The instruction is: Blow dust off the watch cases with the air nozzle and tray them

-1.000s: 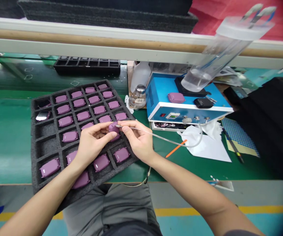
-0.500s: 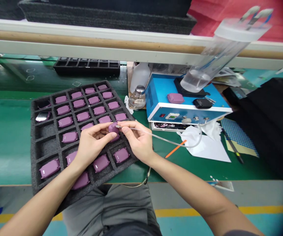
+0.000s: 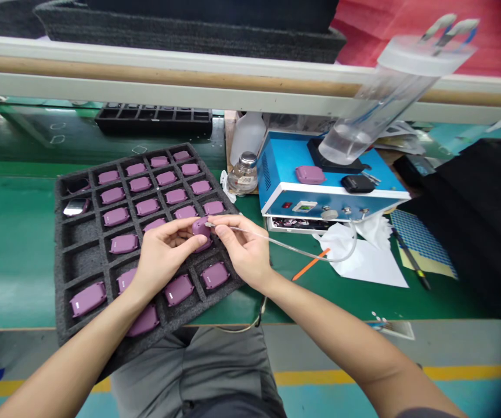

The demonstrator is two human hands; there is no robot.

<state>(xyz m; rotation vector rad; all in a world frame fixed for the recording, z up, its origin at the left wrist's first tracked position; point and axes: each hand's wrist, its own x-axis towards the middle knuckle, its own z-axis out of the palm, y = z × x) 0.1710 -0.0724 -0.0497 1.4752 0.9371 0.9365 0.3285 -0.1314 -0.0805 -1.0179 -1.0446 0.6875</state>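
Holding one purple casing (image 3: 199, 227): left hand (image 3: 163, 247), grip closed round it, above a foam tray (image 3: 60, 261) of like casings (image 3: 123, 244). Right hand (image 3: 249, 248), grip pinched on a clear tube (image 3: 302, 251), its tip (image 3: 209, 224) at the held casing. Beyond, on the green table (image 3: 10, 244): blue box (image 3: 277, 158), bearing a clear cylinder (image 3: 378, 107).

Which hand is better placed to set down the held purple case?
Likely the left hand: it grips the purple case over the foam tray, nearer the bare slots, while the right hand holds the clear tube.
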